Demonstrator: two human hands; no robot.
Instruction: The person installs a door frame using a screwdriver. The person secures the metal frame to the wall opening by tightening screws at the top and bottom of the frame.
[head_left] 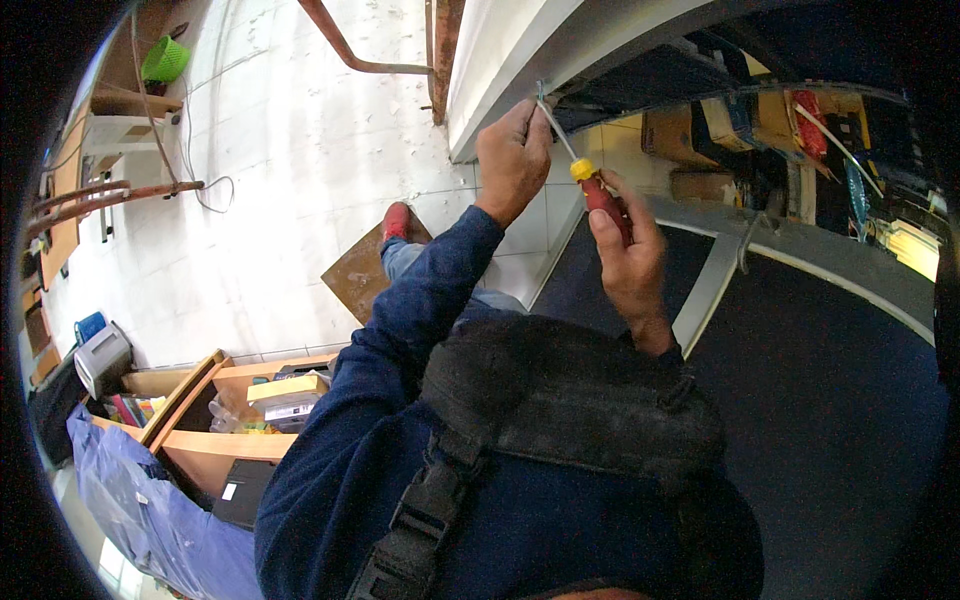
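Observation:
A screwdriver (604,204) with a red handle and yellow collar is gripped in my right hand (634,255). Its metal shaft slants up and left to the edge of a pale metal frame (490,95). At that edge, my left hand (514,158) is closed in a pinch beside the screwdriver's tip. A tiny bluish piece shows just above those fingertips, too small to name. Whatever sits between the left fingers is hidden.
Dark panels with a pale crossbar (705,290) lie close on my right. Behind the frame, boxes (680,135) crowd a shelf. At lower left are wooden drawers (225,445) holding packages. A brown metal leg (365,60), a brown square sheet (355,270) and a green basket (165,60) are beyond.

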